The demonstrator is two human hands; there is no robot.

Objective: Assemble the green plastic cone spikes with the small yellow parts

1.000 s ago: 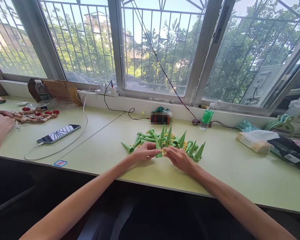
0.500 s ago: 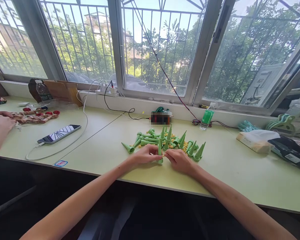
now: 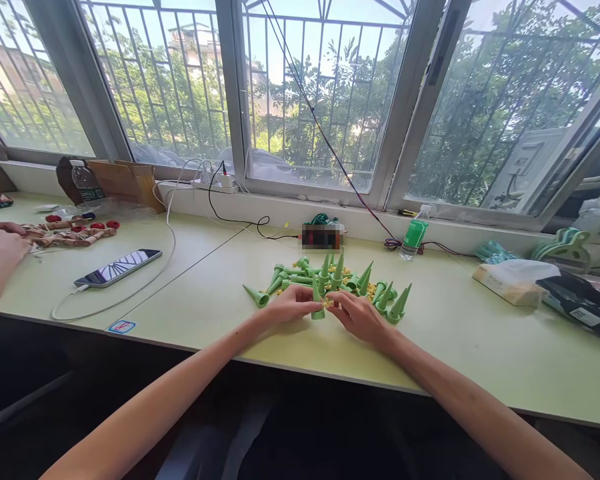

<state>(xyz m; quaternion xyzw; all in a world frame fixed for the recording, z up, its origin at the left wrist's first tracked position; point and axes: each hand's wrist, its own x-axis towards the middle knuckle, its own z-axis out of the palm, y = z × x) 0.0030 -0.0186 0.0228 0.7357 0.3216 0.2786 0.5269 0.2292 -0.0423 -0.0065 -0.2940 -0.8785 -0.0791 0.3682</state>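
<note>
My left hand (image 3: pixel 296 304) is closed around a green plastic watering spike (image 3: pixel 317 308), a cone with a wider collar at its lower end, held upright just above the table. At the side of that spike, my right hand (image 3: pixel 360 316) pinches a small yellow piece (image 3: pixel 327 303) between thumb and fingers. The piece is too small to make out fully. Behind both hands lies a heap of green spikes (image 3: pixel 300 280) mixed with small yellow parts. Several spikes stand point up, among them a spike (image 3: pixel 399 305) right of my right hand.
On the left are a phone (image 3: pixel 119 268) on a white cable, a co-worker's hands (image 3: pixel 3 250), and wooden pieces with red balls (image 3: pixel 96 227). A water bottle (image 3: pixel 414 233), tissue pack (image 3: pixel 513 281) and black pouch (image 3: pixel 580 303) are to the right. A blurred-out box (image 3: pixel 322 236) sits behind the heap.
The held spike has shifted slightly left and up. My right fingers have opened out from a tighter curl, and the yellow piece shows more clearly between the hands.
</note>
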